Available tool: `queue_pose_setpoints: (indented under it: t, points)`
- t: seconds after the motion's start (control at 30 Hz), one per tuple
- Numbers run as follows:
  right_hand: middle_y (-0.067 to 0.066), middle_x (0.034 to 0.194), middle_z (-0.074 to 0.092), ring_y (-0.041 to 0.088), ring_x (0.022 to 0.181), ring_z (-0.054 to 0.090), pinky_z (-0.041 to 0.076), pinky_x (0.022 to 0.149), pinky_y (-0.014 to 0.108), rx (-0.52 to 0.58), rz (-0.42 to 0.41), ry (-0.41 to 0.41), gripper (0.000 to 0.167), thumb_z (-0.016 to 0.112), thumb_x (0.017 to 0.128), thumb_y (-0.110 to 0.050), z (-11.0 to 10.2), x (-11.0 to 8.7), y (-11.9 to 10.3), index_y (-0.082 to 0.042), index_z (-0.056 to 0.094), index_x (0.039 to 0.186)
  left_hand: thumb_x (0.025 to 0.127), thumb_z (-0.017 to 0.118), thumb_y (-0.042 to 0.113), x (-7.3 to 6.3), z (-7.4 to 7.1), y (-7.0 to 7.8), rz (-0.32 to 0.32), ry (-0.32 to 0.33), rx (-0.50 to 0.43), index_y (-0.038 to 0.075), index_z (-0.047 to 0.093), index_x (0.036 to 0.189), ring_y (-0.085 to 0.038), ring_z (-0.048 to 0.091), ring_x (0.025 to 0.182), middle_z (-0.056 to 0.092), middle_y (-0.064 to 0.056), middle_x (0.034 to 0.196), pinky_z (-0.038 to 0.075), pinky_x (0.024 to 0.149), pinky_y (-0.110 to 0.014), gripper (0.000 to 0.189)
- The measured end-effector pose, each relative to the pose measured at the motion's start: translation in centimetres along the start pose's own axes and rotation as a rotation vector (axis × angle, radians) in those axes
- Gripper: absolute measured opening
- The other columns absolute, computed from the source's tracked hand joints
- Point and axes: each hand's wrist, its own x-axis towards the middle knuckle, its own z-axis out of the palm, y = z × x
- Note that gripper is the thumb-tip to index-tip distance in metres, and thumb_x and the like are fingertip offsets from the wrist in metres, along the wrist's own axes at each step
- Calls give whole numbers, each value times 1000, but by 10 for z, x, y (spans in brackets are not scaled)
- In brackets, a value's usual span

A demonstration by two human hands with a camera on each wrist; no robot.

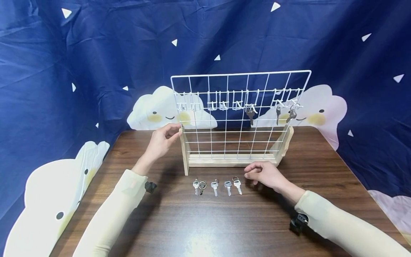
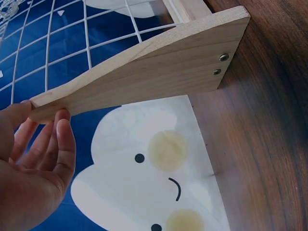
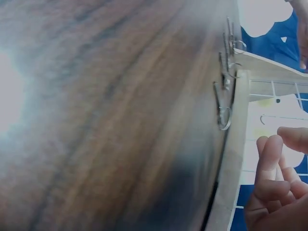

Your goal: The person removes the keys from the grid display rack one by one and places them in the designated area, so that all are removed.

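Note:
My left hand pinches the top of the wooden side panel of a stand, thumb on one edge and fingers on the other. The stand carries a white wire grid. My right hand, its fingers loosely bent and nothing between them, is over the table in front of the stand's wooden base bar. Just left of it lies a silver key with a ring. Several more keys lie in a row, among them a silver key and a darker key.
White hooks run in a row across the upper grid. At the right, three keys hang from them: a dark key, a narrow key and a ringed key. A blue cloth with clouds stands behind the brown table.

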Motion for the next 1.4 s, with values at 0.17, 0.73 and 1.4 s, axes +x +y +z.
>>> queue_pose_setpoints:
  t: [0.17, 0.73, 1.4]
  points:
    - [20, 93, 76, 23, 60, 67, 55, 60, 30, 2, -42, 32, 29, 76, 87, -13, -6, -2, -10, 6, 68, 109, 95, 70, 24, 0, 0, 0, -2, -1, -3, 11, 68, 124, -27, 72, 87, 76, -13, 112, 59, 79, -39, 32]
    - [15, 93, 76, 17, 61, 67, 58, 66, 29, 0, -115, 103, 33, 75, 89, -17, -21, -6, -42, 4, 68, 112, 95, 69, 23, 1, 0, 0, 3, -1, 2, 10, 68, 123, -25, 71, 87, 76, -12, 112, 59, 78, -35, 31]
    - [7, 90, 76, 13, 64, 66, 50, 56, 27, -98, -226, 200, 27, 74, 91, -25, -46, -5, -74, -6, 71, 110, 96, 69, 24, 0, 0, -1, -14, -12, 9, 11, 67, 125, -25, 72, 88, 75, -11, 115, 59, 78, -36, 32]
